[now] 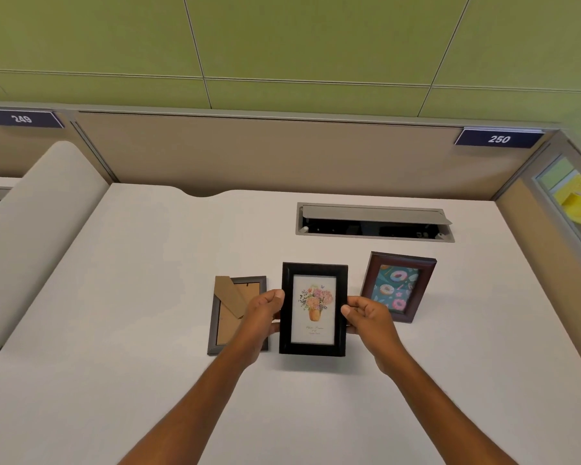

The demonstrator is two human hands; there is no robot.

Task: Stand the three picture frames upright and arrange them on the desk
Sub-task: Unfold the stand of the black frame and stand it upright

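Black frame (pixel 312 308), flower print: held upright at mid-desk (pixel 148 297), left hand (pixel 264 317) and right hand (pixel 366 313) pinching its side edges. Brown frame (pixel 398 286) stands right; grey frame (pixel 237 313) lies face-down left. Advice: set bottom edge down squarely, confirm back prop before letting go.

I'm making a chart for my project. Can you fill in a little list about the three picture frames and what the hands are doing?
black frame: flower picture, held by its side edges in both hands
left hand: gripping the black frame's left edge
right hand: gripping its right edge
brown frame: doughnut picture, standing upright on the right
grey frame: lying face down on the left, cardboard stand showing
desk: white
frames standing: one
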